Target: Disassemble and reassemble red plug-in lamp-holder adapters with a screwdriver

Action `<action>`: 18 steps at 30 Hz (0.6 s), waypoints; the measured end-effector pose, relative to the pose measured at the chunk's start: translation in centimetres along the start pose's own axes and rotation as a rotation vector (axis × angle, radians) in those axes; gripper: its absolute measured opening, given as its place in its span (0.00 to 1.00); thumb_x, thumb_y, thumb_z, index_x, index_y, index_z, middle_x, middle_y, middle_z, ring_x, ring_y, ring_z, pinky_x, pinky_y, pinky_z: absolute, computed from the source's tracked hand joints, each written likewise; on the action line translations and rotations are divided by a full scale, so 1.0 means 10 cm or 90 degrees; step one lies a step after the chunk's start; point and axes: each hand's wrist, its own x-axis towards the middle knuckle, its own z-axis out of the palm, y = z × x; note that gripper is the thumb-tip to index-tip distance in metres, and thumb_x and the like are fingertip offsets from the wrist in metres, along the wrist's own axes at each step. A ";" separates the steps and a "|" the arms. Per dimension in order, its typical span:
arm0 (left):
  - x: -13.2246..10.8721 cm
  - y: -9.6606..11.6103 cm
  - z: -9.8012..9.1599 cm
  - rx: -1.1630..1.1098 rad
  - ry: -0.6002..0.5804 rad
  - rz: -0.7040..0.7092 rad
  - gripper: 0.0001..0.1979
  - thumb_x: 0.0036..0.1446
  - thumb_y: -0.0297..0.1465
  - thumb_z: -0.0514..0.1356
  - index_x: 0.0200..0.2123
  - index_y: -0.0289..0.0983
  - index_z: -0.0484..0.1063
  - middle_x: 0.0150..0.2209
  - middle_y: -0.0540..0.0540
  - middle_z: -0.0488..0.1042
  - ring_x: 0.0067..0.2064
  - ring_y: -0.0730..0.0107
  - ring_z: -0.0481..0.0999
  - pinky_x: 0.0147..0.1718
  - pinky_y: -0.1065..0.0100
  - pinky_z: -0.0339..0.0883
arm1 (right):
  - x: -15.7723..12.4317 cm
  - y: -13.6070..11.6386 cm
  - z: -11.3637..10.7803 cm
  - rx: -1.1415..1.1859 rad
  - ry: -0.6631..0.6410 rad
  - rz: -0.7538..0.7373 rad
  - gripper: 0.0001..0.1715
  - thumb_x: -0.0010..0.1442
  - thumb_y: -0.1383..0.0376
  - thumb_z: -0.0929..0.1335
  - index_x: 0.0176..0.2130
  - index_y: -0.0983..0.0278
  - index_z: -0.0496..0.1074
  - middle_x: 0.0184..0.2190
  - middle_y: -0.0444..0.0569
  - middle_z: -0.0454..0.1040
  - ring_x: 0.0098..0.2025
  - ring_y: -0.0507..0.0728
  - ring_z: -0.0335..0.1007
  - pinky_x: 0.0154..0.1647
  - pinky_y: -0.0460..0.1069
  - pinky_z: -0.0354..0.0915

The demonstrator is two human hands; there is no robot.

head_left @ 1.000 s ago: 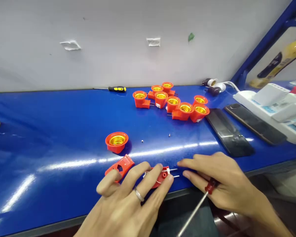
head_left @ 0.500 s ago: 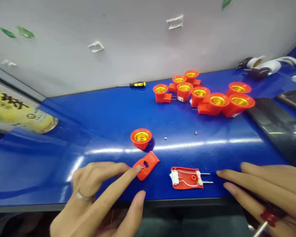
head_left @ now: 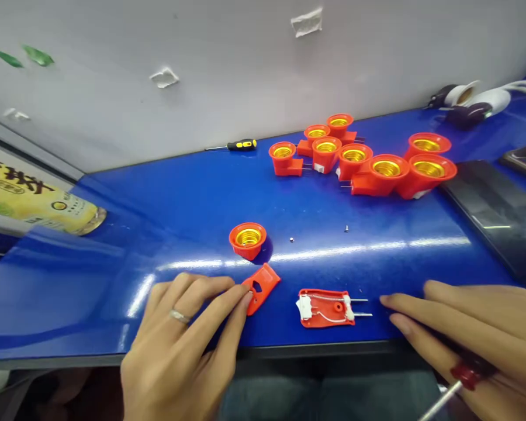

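Note:
My left hand (head_left: pixel 188 345) has its thumb and index finger pinched at the lower left end of a red plastic cover (head_left: pixel 267 282), which lies on the blue table. Just beyond the cover stands a red lamp socket (head_left: pixel 247 238) with a gold threaded inside. Right of the cover lies an open red housing (head_left: pixel 326 318), holding a white switch, wires and two metal prongs pointing right. In my right hand (head_left: pixel 473 339) a screwdriver (head_left: pixel 447 397) with a red collar is tucked under the palm, its shaft pointing down left; thumb and index finger reach near the prongs.
Several assembled red lamp sockets (head_left: pixel 386 169) stand at the back right. A black-and-yellow screwdriver (head_left: pixel 242 144) lies by the wall. Two tiny metal screws (head_left: pixel 346 228) rest mid-table. A dark flat object (head_left: pixel 499 216) lies right, white sockets (head_left: pixel 499 100) behind. A yellow can (head_left: pixel 39 196) is at left.
My left thumb has moved up to meet the index finger at the red cover's edge. My right hand stays beside the prongs with the screwdriver. The view has shifted slightly.

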 end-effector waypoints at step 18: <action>0.36 0.25 0.12 -0.122 -0.138 0.195 0.17 0.57 0.13 0.59 0.43 0.39 0.74 0.44 0.53 0.79 0.47 0.69 0.72 0.53 0.61 0.62 | 0.19 -0.02 -0.06 0.029 -0.054 -0.008 0.08 0.65 0.70 0.66 0.44 0.61 0.72 0.28 0.44 0.75 0.28 0.53 0.72 0.29 0.50 0.61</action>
